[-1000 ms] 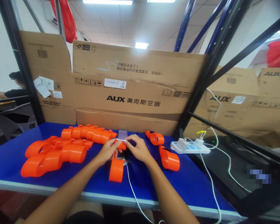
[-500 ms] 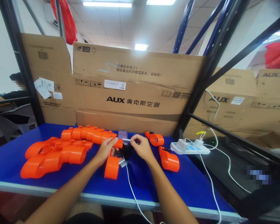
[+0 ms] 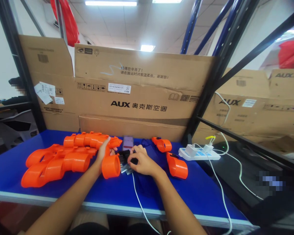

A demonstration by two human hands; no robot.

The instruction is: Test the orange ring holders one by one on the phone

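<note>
My left hand (image 3: 104,152) is closed round an orange plastic part with a wide ring (image 3: 111,166), which hangs toward the table's front. Close by on its right, my right hand (image 3: 143,161) is bent over a pile of black and silvery strips (image 3: 125,168). Its thumb and index finger curl together in a loop; whatever lies between the tips is too small to make out. Behind my left hand, a row of joined-looking orange rings (image 3: 84,141) rests on the blue table. More orange ring parts (image 3: 55,168) lie to the left.
A phone (image 3: 128,143) lies behind the strips. Two orange parts with black pieces, one at the back (image 3: 164,145) and one nearer (image 3: 177,168), are on the right. Beyond them sits a white power strip (image 3: 198,154). A white cable (image 3: 139,202) crosses the front edge. Cardboard (image 3: 137,98) walls the back.
My left hand has drawn the orange part leftward and turned it. My right hand, earlier beside a pale strip at the part, has come down to the pile of strips.
</note>
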